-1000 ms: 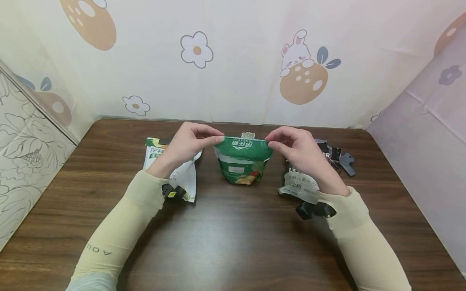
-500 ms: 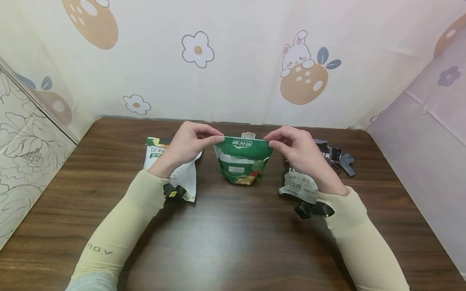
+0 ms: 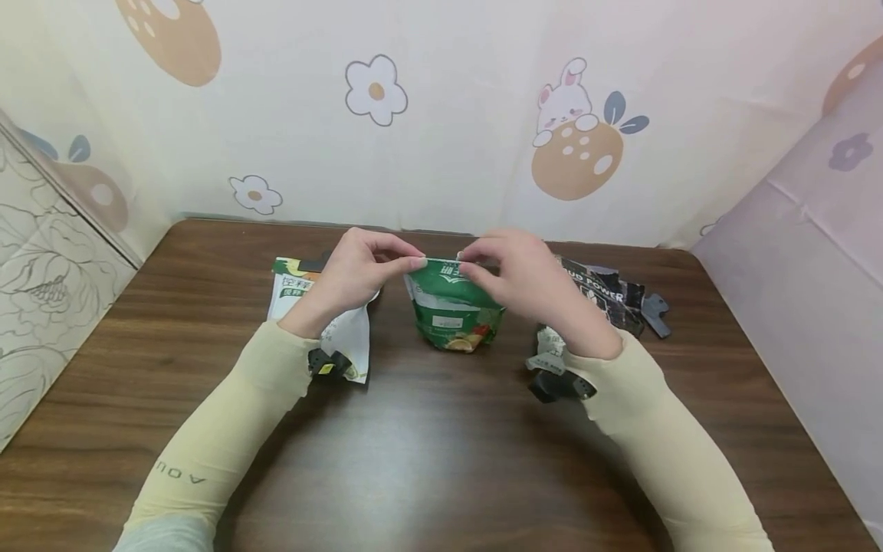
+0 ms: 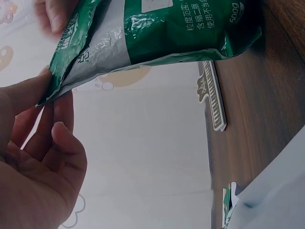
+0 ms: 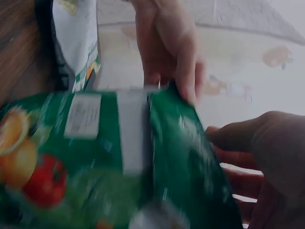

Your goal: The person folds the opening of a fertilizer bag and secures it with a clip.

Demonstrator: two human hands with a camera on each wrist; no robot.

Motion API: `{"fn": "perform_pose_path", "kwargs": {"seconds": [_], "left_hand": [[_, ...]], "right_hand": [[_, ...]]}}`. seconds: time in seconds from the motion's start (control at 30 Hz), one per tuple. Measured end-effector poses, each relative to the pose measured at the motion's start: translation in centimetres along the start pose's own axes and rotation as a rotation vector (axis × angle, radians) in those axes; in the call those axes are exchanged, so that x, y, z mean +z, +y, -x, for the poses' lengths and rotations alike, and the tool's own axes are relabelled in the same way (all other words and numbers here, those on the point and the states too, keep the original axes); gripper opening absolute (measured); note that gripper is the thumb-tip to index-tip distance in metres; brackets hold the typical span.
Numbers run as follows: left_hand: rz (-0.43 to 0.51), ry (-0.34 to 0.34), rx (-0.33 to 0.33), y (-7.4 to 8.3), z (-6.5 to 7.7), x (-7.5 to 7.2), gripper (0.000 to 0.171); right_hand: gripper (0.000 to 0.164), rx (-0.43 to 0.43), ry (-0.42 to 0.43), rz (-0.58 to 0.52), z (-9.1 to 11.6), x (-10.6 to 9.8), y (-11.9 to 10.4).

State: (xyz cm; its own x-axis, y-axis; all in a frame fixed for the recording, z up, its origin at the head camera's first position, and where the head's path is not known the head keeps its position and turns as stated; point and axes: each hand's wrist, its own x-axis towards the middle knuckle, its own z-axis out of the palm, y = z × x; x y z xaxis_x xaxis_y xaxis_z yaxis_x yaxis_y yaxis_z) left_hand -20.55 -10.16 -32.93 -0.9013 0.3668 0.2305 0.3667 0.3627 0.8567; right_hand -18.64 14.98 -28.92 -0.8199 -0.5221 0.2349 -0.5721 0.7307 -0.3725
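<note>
A green foil bag [image 3: 451,314], printed with fruit and vegetables, stands upright in the head view with its top folded over. My left hand [image 3: 355,272] pinches the left end of the folded edge between thumb and fingers, also seen from the side in the left wrist view. My right hand [image 3: 527,276] has thumb and fingertips on the same edge near its middle, thumb in front and fingers behind. The right wrist view is blurred, but there the right thumb [image 5: 243,133] lies against the fold. The bag's right top corner is hidden behind the right hand.
A white bag [image 3: 352,341] lies under my left forearm. Beneath the right one is a black and grey bag [image 3: 610,295], with a dark grey flat piece [image 3: 655,314] beside it. A white ridged strip with a crown-shaped ornament [image 4: 213,98] lies behind the green bag.
My right hand has moved left along the folded edge, from the right corner to near the middle. The left hand keeps its pinch, and the bag stands where it was.
</note>
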Motion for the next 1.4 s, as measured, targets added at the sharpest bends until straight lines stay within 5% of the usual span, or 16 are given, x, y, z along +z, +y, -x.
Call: {"fn": "perform_pose_path", "kwargs": {"seconds": [0.4,0.67,0.93,1.4], "left_hand": [[-0.022,0.005,0.051,-0.1,-0.1,-0.1,0.014],[-0.16,0.033,0.138,0.1,0.1,-0.3,0.011],[-0.169,0.021,0.217,0.1,0.1,-0.1,0.008],[-0.157,0.001,0.192,0.3,0.1,-0.3,0.008]], "right_hand": [[0.015,-0.018,-0.011,0.114,-2.4,1.4,-2.4],[0.017,-0.036,0.003,0.116,-1.8,1.5,-1.9],[0.013,-0.056,0.077,0.157,0.0,1.2,-0.6],[0.012,-0.041,0.112,0.081,1.9,0.1,1.9]]}}
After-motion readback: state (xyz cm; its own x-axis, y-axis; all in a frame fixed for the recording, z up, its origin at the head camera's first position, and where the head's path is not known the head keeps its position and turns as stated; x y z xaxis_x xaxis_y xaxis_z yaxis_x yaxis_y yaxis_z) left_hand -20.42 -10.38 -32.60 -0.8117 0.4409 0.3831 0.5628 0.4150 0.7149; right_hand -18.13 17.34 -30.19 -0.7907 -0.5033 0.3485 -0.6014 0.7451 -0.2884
